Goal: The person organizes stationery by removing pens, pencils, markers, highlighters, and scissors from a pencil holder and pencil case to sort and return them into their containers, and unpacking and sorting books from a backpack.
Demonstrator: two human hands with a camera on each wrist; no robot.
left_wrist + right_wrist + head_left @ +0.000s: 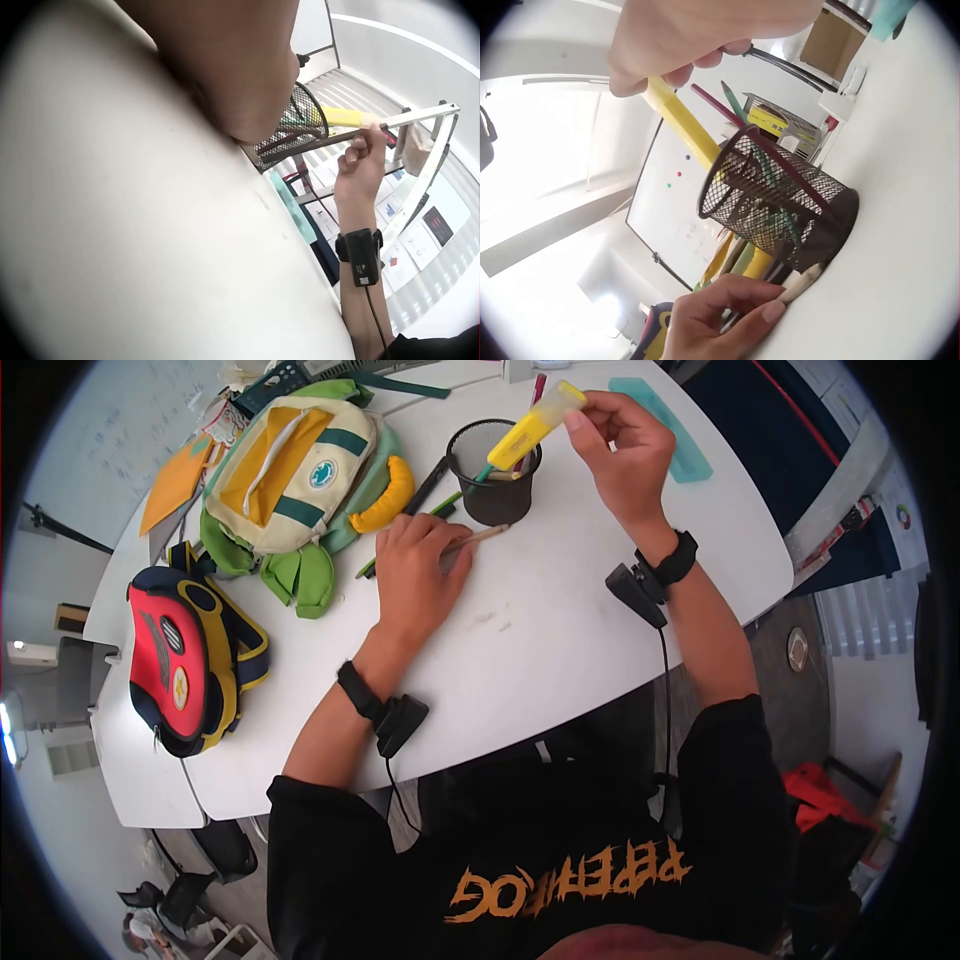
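Note:
A yellow highlighter [525,442] is pinched by its pale end in my right hand [635,460], its other end at the rim of the black mesh cup [497,498]. The right wrist view shows the highlighter [690,131] slanting to the opening of the cup [810,214], which holds a dark red pencil [791,171] and a green one. My left hand [415,575] lies on the table and pinches a thin light-brown stick [492,532], perhaps a pencil. In the right wrist view the stick [802,283] has its tip beside the cup's base.
Left of the cup lie a black pen [430,484] and green pens, partly under my left hand. Beyond are a cream and green bag [305,470] with a yellow curved piece [385,500], and a red backpack [165,650]. A teal translucent item [665,435] lies at the right.

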